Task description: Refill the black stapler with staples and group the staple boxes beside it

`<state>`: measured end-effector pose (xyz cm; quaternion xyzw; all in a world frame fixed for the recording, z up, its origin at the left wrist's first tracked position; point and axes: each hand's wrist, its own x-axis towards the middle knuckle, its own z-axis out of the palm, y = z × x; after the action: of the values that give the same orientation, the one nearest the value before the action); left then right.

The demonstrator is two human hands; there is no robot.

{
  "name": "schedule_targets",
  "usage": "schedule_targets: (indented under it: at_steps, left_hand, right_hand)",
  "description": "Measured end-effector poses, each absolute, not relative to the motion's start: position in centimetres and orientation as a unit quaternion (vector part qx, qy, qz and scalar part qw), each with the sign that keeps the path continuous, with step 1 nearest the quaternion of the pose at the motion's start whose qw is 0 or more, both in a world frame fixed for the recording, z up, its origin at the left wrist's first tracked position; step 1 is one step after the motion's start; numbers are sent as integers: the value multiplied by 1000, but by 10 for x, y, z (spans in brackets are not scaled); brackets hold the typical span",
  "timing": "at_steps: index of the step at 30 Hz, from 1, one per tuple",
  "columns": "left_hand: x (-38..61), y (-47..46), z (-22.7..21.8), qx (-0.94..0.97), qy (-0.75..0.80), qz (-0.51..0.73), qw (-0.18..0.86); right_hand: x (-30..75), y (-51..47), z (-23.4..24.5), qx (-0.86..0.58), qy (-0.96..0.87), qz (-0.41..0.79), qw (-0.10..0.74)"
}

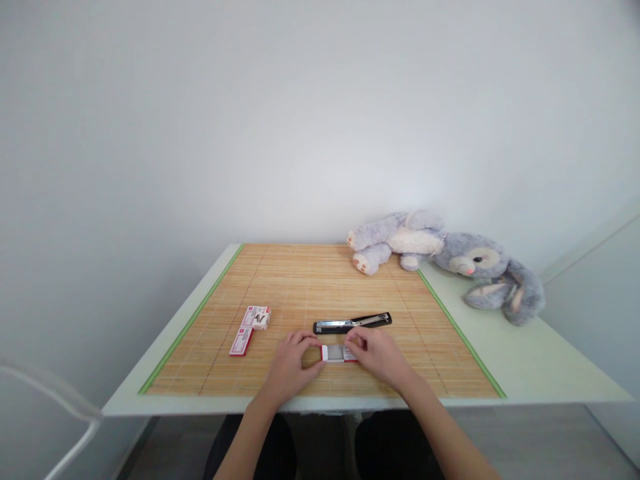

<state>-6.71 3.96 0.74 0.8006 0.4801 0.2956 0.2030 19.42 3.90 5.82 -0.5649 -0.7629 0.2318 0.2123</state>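
A small red-and-white staple box (pixel 335 354) lies open on the bamboo mat, grey staples showing inside. My left hand (pixel 294 365) grips its left end between thumb and fingers. Over the box's right end, my right hand (pixel 374 353) is closed in a pinch; whatever is between those fingertips is hidden. Just beyond both hands rests a black stapler (pixel 353 323), its top swung open and its metal magazine exposed.
More small red-and-white boxes (pixel 241 341) and a white box with a stapler picture (pixel 261 318) lie to the left. A grey plush rabbit (pixel 415 241) is stretched along the back right. The bamboo mat (pixel 300 280) covers much of the white table (pixel 540 367).
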Motion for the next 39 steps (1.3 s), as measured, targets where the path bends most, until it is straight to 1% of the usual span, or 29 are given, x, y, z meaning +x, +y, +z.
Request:
schedule_targets:
  at_steps: [6, 12, 21, 26, 28, 36, 39]
  left_hand:
    - [-67, 39, 8, 801, 480, 296, 202]
    - [-68, 41, 4, 800, 479, 294, 210]
    - [-69, 41, 3, 799, 483, 289, 211]
    - [-66, 41, 7, 797, 494, 269, 220]
    - [-62, 42, 8, 799, 496, 255, 226]
    - [-48, 45, 7, 805, 482, 248, 241]
    - [-52, 45, 3, 782, 494, 290, 246]
  right_hand:
    - [209, 23, 24, -593, -703, 270, 285]
    - [217, 20, 7, -598, -683, 288, 306]
    - [230, 20, 6, -609, -681, 275, 299]
    - [238, 17, 17, -582, -722, 296, 228]
    - [234, 17, 22, -575, -729, 301, 217]
    - [213, 23, 24, -558, -749, 291, 207]
    - [213, 23, 22, -570, -735, 293, 221]
